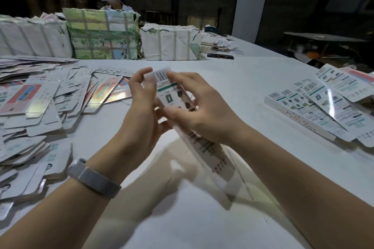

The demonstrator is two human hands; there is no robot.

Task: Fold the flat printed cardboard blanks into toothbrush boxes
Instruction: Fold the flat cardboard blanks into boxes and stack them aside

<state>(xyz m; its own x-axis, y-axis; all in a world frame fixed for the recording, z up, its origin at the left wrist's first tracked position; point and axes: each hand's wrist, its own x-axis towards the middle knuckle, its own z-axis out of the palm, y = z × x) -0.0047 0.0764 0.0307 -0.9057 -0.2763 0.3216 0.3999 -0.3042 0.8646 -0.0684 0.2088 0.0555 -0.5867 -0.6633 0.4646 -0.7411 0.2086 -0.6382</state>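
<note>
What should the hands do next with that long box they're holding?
Probably tuck in the top end. Both hands, left hand and right hand, hold the toothbrush box up over the white table, fingers pinching near its barcode end, while the lower end hangs free and blurred. Once closed, it likely joins the folded boxes on the right.
</note>
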